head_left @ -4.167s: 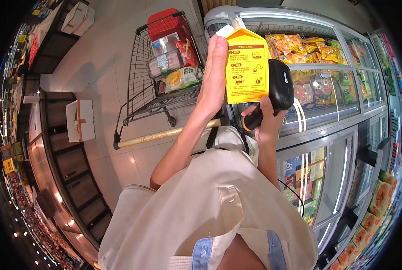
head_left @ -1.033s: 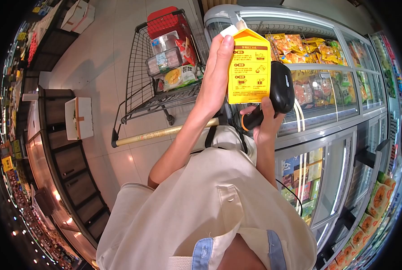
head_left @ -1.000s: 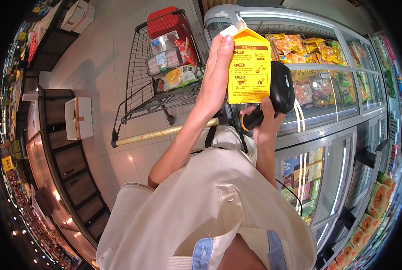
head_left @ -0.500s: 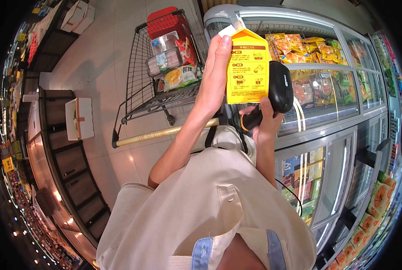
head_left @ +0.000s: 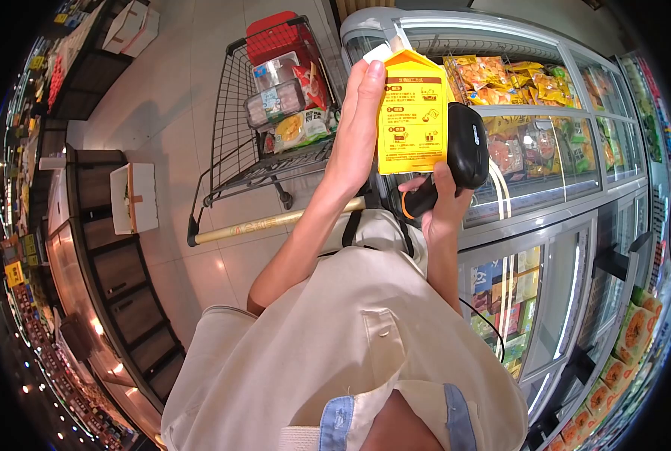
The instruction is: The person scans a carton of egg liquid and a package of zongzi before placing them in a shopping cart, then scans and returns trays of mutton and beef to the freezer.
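Observation:
A yellow carton [head_left: 413, 113] with brown print is held upright in front of me, its printed side towards the camera. My left hand [head_left: 356, 124] grips it along the left edge, thumb near the top. Below and to the right, my right hand [head_left: 447, 201] is wrapped round the handle of a black handheld scanner [head_left: 468, 146] with an orange ring. The scanner's head is beside the carton's right edge, and my right fingertip is close to the carton's lower corner.
A wire shopping cart [head_left: 226, 113] with packaged food and a red item stands ahead to the left. Glass-topped freezers [head_left: 531, 199] with bagged food line the right. On the left are dark shelving [head_left: 125, 293] and a white box [head_left: 134, 198] on the floor.
The carton has tilted very slightly in my left hand. Both hands have otherwise stayed in nearly the same place.

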Tool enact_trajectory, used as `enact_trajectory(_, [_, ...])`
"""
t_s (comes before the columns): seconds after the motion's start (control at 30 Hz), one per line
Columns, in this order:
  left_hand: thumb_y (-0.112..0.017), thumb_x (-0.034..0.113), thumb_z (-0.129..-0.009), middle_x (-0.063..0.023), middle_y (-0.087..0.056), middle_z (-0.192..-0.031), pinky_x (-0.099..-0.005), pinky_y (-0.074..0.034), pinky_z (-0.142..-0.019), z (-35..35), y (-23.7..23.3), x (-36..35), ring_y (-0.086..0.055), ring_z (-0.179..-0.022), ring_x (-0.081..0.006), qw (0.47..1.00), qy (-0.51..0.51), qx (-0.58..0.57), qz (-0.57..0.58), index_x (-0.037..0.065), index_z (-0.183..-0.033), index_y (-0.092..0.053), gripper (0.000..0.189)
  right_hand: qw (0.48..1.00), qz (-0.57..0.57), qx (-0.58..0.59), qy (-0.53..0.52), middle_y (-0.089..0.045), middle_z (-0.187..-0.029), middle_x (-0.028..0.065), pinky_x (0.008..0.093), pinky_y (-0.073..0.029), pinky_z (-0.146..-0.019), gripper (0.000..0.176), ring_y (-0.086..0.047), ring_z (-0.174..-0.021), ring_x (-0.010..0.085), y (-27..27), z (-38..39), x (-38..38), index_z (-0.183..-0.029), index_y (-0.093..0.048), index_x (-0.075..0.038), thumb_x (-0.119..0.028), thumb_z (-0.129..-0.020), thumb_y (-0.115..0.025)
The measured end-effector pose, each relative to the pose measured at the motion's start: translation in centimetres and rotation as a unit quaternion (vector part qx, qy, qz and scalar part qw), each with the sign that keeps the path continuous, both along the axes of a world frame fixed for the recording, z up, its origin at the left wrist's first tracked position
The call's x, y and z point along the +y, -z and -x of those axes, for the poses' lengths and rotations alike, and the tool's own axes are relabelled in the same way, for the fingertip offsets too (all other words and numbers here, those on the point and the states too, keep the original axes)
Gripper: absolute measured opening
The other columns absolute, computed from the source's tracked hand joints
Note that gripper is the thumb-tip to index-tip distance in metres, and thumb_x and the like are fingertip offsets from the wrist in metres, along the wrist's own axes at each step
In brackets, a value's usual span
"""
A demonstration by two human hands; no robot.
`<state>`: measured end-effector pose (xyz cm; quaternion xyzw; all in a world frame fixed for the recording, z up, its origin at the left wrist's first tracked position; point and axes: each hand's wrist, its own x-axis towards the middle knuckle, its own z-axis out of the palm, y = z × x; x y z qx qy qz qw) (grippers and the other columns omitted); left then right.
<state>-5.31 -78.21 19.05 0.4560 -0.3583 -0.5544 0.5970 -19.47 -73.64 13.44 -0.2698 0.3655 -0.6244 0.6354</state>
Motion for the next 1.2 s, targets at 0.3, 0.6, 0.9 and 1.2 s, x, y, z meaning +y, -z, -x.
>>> enact_trajectory(0.3, [-0.038,0.061,-0.104,-0.0091,-0.065,-0.122,-0.0298,-0.053,-0.093,-0.1,0.4,0.1,-0.065,-0.108,-0.0138,1.0,-0.007,-0.009,0.0,0.007,-0.137,-0.053,0.065,1.0,0.012,0.02,0.013,-0.068,-0.105,0.0108,0.0334,-0.065,-0.057,0.04,-0.069,-0.081,0.018,-0.5,-0.4,0.1,-0.127,-0.058,0.003,0.0,-0.089,-0.072])
enact_trajectory(0.6, [-0.03,0.058,-0.107,-0.0136,-0.07,-0.113,-0.034,-0.059,-0.084,-0.7,-0.1,-0.3,-0.071,-0.095,-0.017,0.975,-0.097,0.107,-0.17,0.0,-0.133,-0.054,0.068,0.957,0.099,0.273,0.02,-0.068,-0.115,0.014,0.0266,-0.059,-0.068,0.052,-0.068,-0.092,0.0155,-1.6,0.2,1.2,-0.13,-0.056,0.006,0.006,-0.082,-0.076])
enact_trajectory(0.9, [-0.026,0.048,-0.106,-0.032,-0.053,-0.14,-0.052,-0.054,-0.101,-2.1,6.7,0.3,-0.06,-0.124,-0.04,0.849,0.197,0.488,-0.041,-0.001,-0.149,-0.04,0.066,0.938,0.204,0.278,-0.045,-0.06,-0.13,0.0231,0.0301,-0.064,-0.07,0.059,-0.064,-0.114,0.0235,-1.8,0.8,-0.5,-0.143,-0.04,0.008,-0.001,-0.092,-0.069])
enact_trajectory(1.2, [-0.039,0.046,-0.106,-0.0214,-0.061,-0.135,-0.0452,-0.056,-0.098,-3.0,7.1,1.3,-0.066,-0.116,-0.0303,0.805,0.106,0.575,-0.096,0.0,-0.142,-0.048,0.06,0.878,0.262,0.399,-0.029,-0.062,-0.13,0.0148,0.0298,-0.062,-0.07,0.064,-0.062,-0.116,0.0224,-1.5,1.1,-0.3,-0.138,-0.051,0.003,-0.002,-0.081,-0.079])
